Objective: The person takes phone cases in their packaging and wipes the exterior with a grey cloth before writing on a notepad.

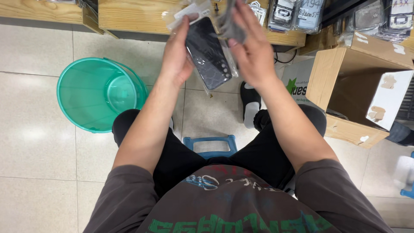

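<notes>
Currently: dark patterned phone case in clear plastic sleeve [210, 58] above teal plastic bucket [100, 92], long axis diagonal. Left hand [176, 56] grip clenched on its left edge; right hand [253, 54] pinches sleeve top, equally near.

Both forearms are extending upward in frame; left hand [176, 56] and right hand [252, 51] are facing each other at upper centre, fingers [241, 19] curling inward.

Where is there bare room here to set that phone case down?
Bare floor tiles lie left of the green bucket, and between bucket and wooden shelf. It is crowded right, by the cardboard box, and on the shelf around both hands, left hand and right hand.
</notes>
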